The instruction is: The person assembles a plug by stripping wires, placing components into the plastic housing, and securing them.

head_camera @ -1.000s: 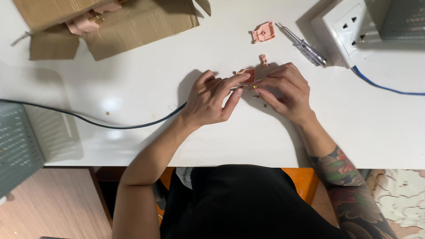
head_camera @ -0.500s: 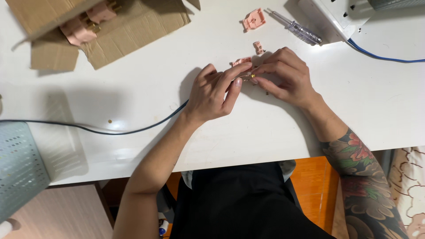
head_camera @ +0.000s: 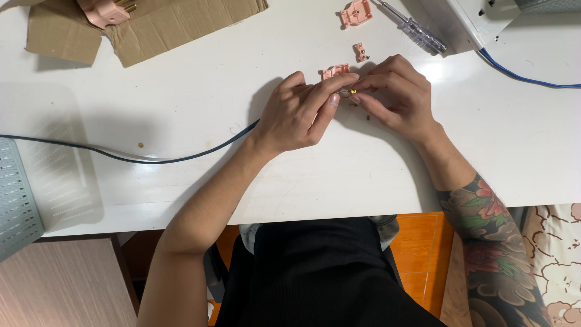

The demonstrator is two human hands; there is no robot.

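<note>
1. Two hands meet just below the pink plug shell (head_camera: 334,72): your left hand (head_camera: 299,115) is pinched on the dark cable (head_camera: 181,158) end, steadying it.
2. Your right hand (head_camera: 396,97) nips a small brass piece (head_camera: 353,91) at its fingertips, close to that cable end, so the parts line up.
3. Beyond the shell lie a pink clamp bit (head_camera: 361,52), another pink cover (head_camera: 356,12) and a screwdriver (head_camera: 414,28), within reach on the white surface (head_camera: 181,91).
</note>
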